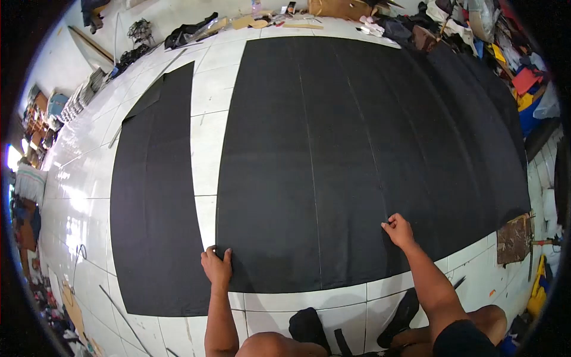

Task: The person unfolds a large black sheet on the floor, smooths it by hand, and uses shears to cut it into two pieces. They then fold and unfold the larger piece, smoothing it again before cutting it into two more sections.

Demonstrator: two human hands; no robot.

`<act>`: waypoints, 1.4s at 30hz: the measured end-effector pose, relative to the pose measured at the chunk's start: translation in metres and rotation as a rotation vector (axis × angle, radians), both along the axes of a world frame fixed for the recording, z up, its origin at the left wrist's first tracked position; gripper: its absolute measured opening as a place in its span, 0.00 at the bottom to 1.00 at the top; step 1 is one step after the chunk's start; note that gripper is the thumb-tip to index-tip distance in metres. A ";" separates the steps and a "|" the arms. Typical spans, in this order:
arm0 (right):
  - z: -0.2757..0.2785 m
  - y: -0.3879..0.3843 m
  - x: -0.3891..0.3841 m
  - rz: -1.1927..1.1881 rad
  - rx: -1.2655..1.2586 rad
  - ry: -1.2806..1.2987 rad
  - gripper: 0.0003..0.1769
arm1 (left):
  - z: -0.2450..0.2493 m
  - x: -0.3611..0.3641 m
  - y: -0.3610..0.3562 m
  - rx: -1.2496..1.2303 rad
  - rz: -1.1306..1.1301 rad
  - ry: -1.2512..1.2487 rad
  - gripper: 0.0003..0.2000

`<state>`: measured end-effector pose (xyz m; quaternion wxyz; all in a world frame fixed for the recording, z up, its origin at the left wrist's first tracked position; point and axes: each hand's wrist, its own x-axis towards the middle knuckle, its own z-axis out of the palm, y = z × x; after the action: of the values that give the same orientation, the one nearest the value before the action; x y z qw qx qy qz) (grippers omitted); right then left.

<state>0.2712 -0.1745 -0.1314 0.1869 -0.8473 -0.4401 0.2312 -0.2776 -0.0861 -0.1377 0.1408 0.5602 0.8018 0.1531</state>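
Note:
A large black cloth sheet point(273, 178) lies spread on the tiled floor, with thin pale lines running lengthwise along it. My left hand point(217, 268) rests at the sheet's left edge near its front corner, thumb and fingers apart. Over the sheet, beside one of the pale lines, my right hand point(398, 231) is closed in a pinch. Whatever sits between its fingertips is too small to make out. A separate narrower black cloth piece point(154, 196) lies to the left, its far left corner folded over; a strip of white floor runs between the two.
Clothes and bags point(526, 80) are heaped at the far right. A worn brown block point(514, 239) touches the sheet's right front corner. A thin rod point(125, 318) lies at the front left. My feet point(309, 327) are just before the sheet's front edge.

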 end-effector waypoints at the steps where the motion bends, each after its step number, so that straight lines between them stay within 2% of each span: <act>1: 0.003 0.002 0.003 0.008 -0.021 0.008 0.18 | 0.001 -0.001 0.000 -0.015 0.020 -0.027 0.29; 3: 0.025 0.015 0.015 0.155 -0.072 -0.116 0.16 | -0.002 -0.007 0.008 -0.047 0.038 -0.074 0.29; 6: 0.055 0.053 0.067 0.073 0.067 -0.185 0.15 | -0.024 -0.028 0.014 -0.077 0.018 -0.100 0.29; 8: 0.103 0.075 0.096 0.201 0.085 -0.315 0.15 | -0.025 -0.029 0.020 -0.107 -0.014 -0.071 0.29; 9: 0.128 0.077 0.108 0.338 0.092 -0.435 0.14 | -0.024 -0.028 0.021 -0.107 -0.020 -0.059 0.29; 11: 0.171 0.070 0.120 0.501 0.008 -0.529 0.14 | -0.024 -0.029 0.024 -0.115 -0.036 -0.029 0.29; 13: 0.193 0.052 0.133 0.595 -0.027 -0.514 0.15 | -0.016 -0.023 0.031 -0.216 0.012 -0.119 0.31; 15: 0.209 0.024 0.128 0.528 -0.129 -0.399 0.16 | -0.016 -0.029 0.035 -0.302 0.018 -0.220 0.31; 16: 0.211 0.015 0.125 0.504 -0.167 -0.348 0.16 | -0.008 -0.024 0.035 -0.331 0.004 -0.176 0.33; 18: 0.199 -0.013 0.122 0.469 -0.193 -0.256 0.17 | 0.016 -0.006 0.038 -0.383 -0.018 -0.083 0.35; 21: 0.178 -0.055 0.111 0.426 -0.267 -0.139 0.19 | 0.031 0.005 0.041 -0.308 -0.114 0.358 0.39; 22: 0.161 -0.069 0.114 0.424 -0.264 -0.105 0.20 | 0.022 -0.011 0.055 -0.223 -0.201 0.371 0.42; 24: 0.140 -0.088 0.120 0.428 -0.326 -0.089 0.20 | 0.044 -0.004 0.078 -0.088 -0.467 0.290 0.35; 26: 0.122 -0.106 0.130 0.432 -0.355 -0.137 0.19 | 0.083 0.040 0.088 -0.089 -0.771 0.378 0.28; 28: 0.100 -0.133 0.142 0.292 -0.339 -0.139 0.19 | 0.124 0.106 0.082 -0.197 -0.980 0.402 0.24; 29: 0.089 -0.150 0.147 0.213 -0.328 -0.141 0.19 | 0.130 0.133 0.075 -0.209 -1.112 0.421 0.22; 31: 0.068 -0.200 0.143 0.036 -0.300 -0.137 0.20 | 0.137 0.197 0.052 -0.291 -1.230 0.392 0.20; 33: 0.032 -0.265 0.138 -0.148 -0.279 -0.092 0.23 | 0.122 0.262 0.018 -0.434 -1.293 0.285 0.19; 34: 0.024 -0.292 0.127 -0.250 -0.271 -0.087 0.24 | 0.099 0.283 0.000 -0.391 -1.416 0.197 0.20; 35: 0.010 -0.317 0.119 -0.317 -0.293 -0.106 0.26 | 0.082 0.306 -0.025 -0.360 -1.447 0.136 0.19; 36: 0.009 -0.329 0.104 -0.387 -0.256 -0.064 0.26 | 0.078 0.332 -0.049 -0.448 -1.424 0.066 0.19; 38: -0.005 -0.352 0.083 -0.522 -0.139 -0.020 0.27 | 0.036 0.360 -0.097 -0.334 -1.461 -0.167 0.16; 39: 0.000 -0.350 0.070 -0.577 -0.067 0.003 0.28 | 0.029 0.368 -0.120 -0.210 -1.456 -0.164 0.17; 42: -0.016 -0.367 0.055 -0.757 0.010 0.044 0.31 | 0.007 0.378 -0.152 -0.101 -1.408 -0.149 0.17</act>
<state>0.3258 -0.5412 -0.1477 0.2727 -0.9438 -0.0930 0.1619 0.1002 -0.2383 -0.1304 0.2866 0.9262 0.2438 0.0261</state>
